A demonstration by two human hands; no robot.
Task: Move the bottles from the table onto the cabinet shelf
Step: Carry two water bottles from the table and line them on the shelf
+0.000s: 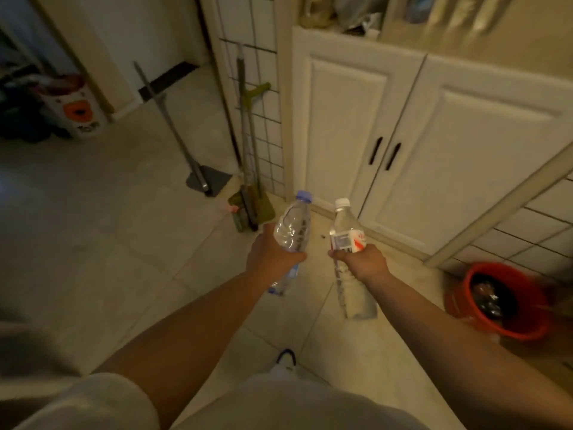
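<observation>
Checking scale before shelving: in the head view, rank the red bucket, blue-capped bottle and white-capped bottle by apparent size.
1. red bucket, largest.
2-3. white-capped bottle and blue-capped bottle: they look alike, each partly hidden by the hand holding it, so I won't rank them.

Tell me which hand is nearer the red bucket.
Right. The right hand, holding a bottle, is just left of the red bucket; the left hand is farther left, beyond the right one.
</observation>
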